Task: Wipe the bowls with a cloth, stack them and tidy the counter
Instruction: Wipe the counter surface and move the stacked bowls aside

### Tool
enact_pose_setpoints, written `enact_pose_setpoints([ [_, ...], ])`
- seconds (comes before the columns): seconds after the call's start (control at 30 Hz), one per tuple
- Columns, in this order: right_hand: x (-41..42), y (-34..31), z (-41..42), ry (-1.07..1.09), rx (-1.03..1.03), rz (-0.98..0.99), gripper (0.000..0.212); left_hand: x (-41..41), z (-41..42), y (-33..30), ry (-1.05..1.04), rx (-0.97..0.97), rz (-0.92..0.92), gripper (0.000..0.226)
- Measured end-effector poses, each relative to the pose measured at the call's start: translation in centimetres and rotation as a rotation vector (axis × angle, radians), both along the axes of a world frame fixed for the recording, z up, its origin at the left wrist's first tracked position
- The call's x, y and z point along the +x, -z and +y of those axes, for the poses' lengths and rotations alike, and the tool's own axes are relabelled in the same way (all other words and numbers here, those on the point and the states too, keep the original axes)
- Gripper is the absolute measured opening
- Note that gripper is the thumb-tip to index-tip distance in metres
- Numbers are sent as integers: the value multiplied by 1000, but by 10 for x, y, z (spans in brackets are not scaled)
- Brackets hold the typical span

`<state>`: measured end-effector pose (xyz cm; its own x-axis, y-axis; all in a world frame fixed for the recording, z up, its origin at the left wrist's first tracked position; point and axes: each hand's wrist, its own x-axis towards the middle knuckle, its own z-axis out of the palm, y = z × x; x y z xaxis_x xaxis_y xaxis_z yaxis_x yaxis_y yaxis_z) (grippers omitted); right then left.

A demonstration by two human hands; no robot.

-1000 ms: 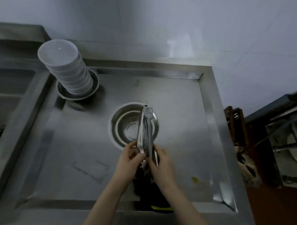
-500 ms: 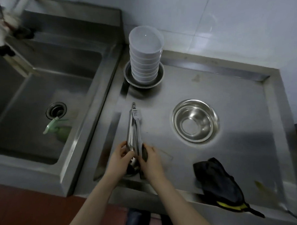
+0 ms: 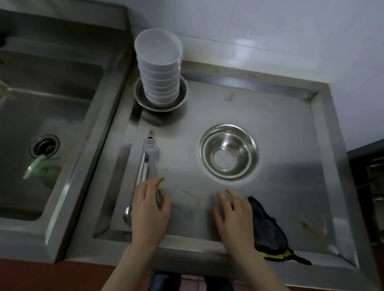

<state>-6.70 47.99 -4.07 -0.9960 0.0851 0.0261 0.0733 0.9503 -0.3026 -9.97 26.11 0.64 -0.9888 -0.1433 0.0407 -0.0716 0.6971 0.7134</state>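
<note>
Nearest, at 6 o'clock: two bare forearms reaching in over the front lip of the steel counter [image 3: 273,125]. Left hand [image 3: 150,208] at 7 o'clock, fingers spread and relaxed, lying flat over the handle end of the tongs [image 3: 148,156], gripping nothing. Right hand [image 3: 232,213] at 5 o'clock, fingers straight and a little apart, palm down just over the counter, holding nothing; touching the surface or not, cannot tell. Just beside that hand, toward 4 o'clock, a dark cloth [image 3: 270,232] with a yellow edge, crumpled near the front rim. Tongs lying closed on the counter, pointing away toward 12 o'clock, perforated tip farthest out. Farther, at 1 o'clock from the hands, a steel bowl [image 3: 228,152] sitting upright and alone, well apart from the tongs. Farthest, at 12 o'clock by the wall, a stack of white bowls [image 3: 159,66] leaning slightly, standing in a steel dish [image 3: 139,97]. Off at 9 o'clock, a sink [image 3: 54,89] with a green spray bottle [image 3: 43,170] lying by the drain
</note>
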Motion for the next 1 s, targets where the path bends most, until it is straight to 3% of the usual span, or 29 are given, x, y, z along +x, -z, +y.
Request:
enact_pose_setpoints([
  [0.1,44,11,63,38,119,-132,52,5,56,28,193,-12,-25,43],
  [0.2,78,22,100,-172,123,-136,60,7,126,58,381,-109,-49,42],
  [0.3,87,29,134,-277,169,-120,67,0,190,86,443,-216,-72,47],
  [0.43,28,33,192,-169,146,-108,67,0,212,104,425,-362,-134,52],
  [0.53,-78,38,254,20,136,-88,61,-1,222,109,425,-447,-150,52],
  [0.7,-197,27,272,129,-89,-244,57,0,222,111,394,-492,-145,53],
  [0.77,-170,31,254,-21,-38,-166,55,-1,223,109,384,-471,-168,53],
  [0.87,-49,39,229,-310,3,-63,49,-1,222,106,386,-466,-175,55],
  [1.0,91,25,251,-414,40,-168,49,0,224,101,381,-439,-199,57],
])
